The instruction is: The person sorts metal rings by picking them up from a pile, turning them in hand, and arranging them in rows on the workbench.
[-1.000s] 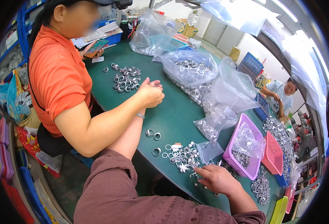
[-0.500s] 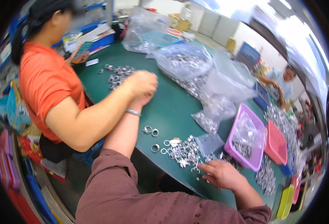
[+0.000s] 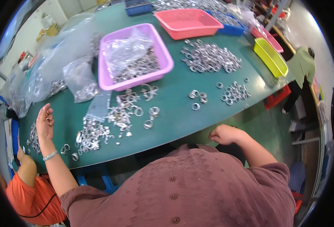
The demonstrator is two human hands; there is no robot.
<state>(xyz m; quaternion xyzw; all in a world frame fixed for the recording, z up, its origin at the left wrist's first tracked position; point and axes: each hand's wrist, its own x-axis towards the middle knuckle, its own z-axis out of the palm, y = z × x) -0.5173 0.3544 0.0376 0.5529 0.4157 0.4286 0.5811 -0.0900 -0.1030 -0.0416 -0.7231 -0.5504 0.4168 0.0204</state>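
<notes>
My left hand (image 3: pixel 45 123) is raised over the left part of the green table (image 3: pixel 167 125), a bracelet on its wrist. Its fingers are loosely bent and apart, with nothing visible in them. A pile of metal rings (image 3: pixel 33 139) lies just beside it, partly hidden. My right hand (image 3: pixel 224 134) hangs beyond the table's front edge, its fingers curled in; whatever they may hold is hidden. Between the hands lie small silvery metal pieces (image 3: pixel 91 134), a flat plastic bag (image 3: pixel 98 107) and loose rings (image 3: pixel 151 117). To the right is a small group of rings (image 3: pixel 235 93).
A purple basket (image 3: pixel 167 64) holds rings and clear plastic. Behind stand a pink basket (image 3: pixel 187 23) and a yellow-green tray (image 3: pixel 270 56), near a large ring heap (image 3: pixel 210 56). Clear bags (image 3: pixel 80 79) fill the left. A co-worker in orange (image 3: pixel 30 193) sits at left; another person (image 3: pixel 302 68) is at right.
The view has swung to the right. My left hand, earlier against the co-worker's hand, is now apart from it. My right hand has left the small metal pieces and moved past the table's front edge.
</notes>
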